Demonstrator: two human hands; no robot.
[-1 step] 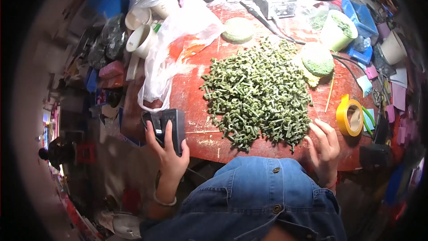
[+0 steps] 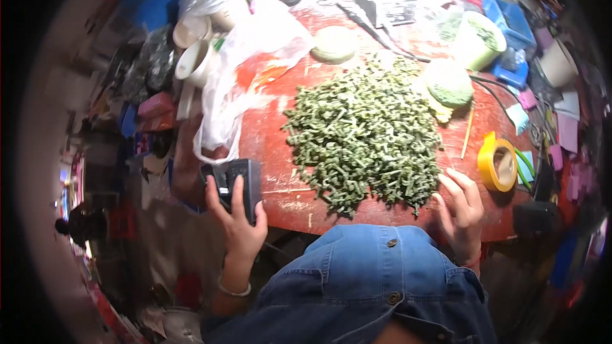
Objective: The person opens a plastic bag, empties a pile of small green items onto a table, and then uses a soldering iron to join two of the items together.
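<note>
Nothing moved: left grip [image 2: 237,213] holds black device [image 2: 234,181].

Left hand [image 2: 237,223] grips a dark box [image 2: 234,181], seemingly; right hand [image 2: 461,213] touches green pieces [image 2: 366,134].

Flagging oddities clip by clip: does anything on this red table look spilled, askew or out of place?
Mostly untidy, nothing damaged. The heap of small green pieces lies loose on the worn red tabletop, right hand at its edge. The left hand holds a black boxy device at the table's edge.
</note>
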